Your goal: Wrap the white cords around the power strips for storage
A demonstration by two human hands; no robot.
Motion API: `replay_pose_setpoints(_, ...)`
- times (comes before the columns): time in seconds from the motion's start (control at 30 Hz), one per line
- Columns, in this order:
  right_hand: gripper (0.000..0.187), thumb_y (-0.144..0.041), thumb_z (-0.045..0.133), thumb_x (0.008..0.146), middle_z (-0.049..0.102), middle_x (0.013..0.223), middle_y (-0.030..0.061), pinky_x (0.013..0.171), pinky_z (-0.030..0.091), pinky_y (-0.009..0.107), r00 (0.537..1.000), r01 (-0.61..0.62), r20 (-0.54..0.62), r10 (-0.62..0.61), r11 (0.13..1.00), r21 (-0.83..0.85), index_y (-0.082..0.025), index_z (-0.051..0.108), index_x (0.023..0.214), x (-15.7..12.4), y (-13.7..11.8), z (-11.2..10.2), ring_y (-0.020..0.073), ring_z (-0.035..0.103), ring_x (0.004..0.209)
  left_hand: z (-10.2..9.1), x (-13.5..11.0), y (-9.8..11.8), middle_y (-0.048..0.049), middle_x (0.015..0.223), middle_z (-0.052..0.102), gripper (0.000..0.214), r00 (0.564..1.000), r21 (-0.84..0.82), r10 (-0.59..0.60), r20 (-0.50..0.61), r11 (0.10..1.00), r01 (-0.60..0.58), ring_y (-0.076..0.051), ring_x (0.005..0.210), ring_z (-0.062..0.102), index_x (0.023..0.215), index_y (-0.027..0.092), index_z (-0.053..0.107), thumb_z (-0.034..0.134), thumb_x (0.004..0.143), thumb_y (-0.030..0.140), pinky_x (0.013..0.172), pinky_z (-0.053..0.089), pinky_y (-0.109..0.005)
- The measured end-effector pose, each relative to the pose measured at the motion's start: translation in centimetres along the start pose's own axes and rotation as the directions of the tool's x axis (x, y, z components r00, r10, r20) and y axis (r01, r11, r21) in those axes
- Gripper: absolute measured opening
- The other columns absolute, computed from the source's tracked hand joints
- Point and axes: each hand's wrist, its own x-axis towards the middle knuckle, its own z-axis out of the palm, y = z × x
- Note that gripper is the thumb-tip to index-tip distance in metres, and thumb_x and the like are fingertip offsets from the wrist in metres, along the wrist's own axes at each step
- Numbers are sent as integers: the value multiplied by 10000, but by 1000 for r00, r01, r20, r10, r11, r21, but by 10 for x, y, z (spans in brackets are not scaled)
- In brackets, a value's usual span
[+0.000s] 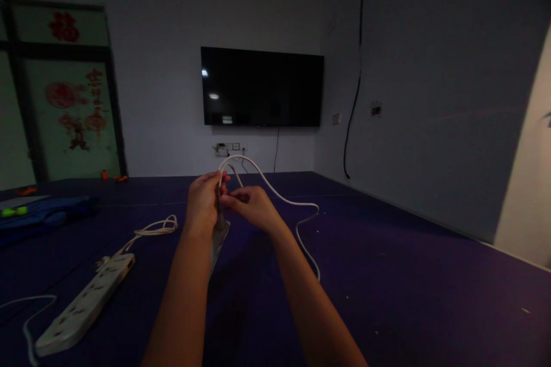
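My left hand (pixel 202 200) is closed round the top end of a white power strip (pixel 217 243) that hangs down from it, above the purple floor. Its white cord (pixel 275 195) loops up from my fingers, arcs right and drops to the floor. My right hand (pixel 252 206) is closed in a pinch on that cord right beside my left fingers. Both hands meet in the middle of the view.
A second white power strip (pixel 84 304) with a bundled cord (pixel 155 228) lies on the purple floor (pixel 408 275) at the left. A blue object (pixel 43 212) sits far left. A black wall TV (pixel 262 87) and wall sockets (pixel 230 148) are ahead.
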Motion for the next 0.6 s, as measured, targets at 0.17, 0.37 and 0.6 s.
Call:
replay_pose_setpoints(0.17, 359, -443, 617, 740, 539, 501, -26, 461, 291, 183, 999, -41, 8, 41, 996, -73, -127, 595, 572, 0, -1, 7, 68, 455, 465, 3, -3, -2, 14, 558, 595, 222, 1000, 48, 15, 18, 999, -16, -63, 386, 452, 655, 115, 618, 670, 517, 282, 375, 351, -188)
replay_pose_setpoints(0.37, 244, -255, 525, 756, 445, 478, -55, 448, 252, 173, 999, 28, -19, -32, 984, -174, -133, 576, 551, 2, -1, 6, 60, 407, 461, -1, 2, -8, 2, 550, 596, 153, 991, 219, 134, 20, 966, -135, -99, 436, 522, 638, 135, 608, 602, 627, 287, 444, 427, -211)
replay_pose_setpoints(0.6, 231, -275, 506, 819, 688, 698, 31, 554, 385, 194, 970, -224, -175, 170, 904, -365, -158, 692, 747, 4, 22, -16, 120, 607, 626, -10, 9, -9, -4, 636, 610, 194, 937, 397, 349, 4, 859, -322, -108, 427, 563, 738, 153, 579, 489, 765, 322, 419, 447, -213)
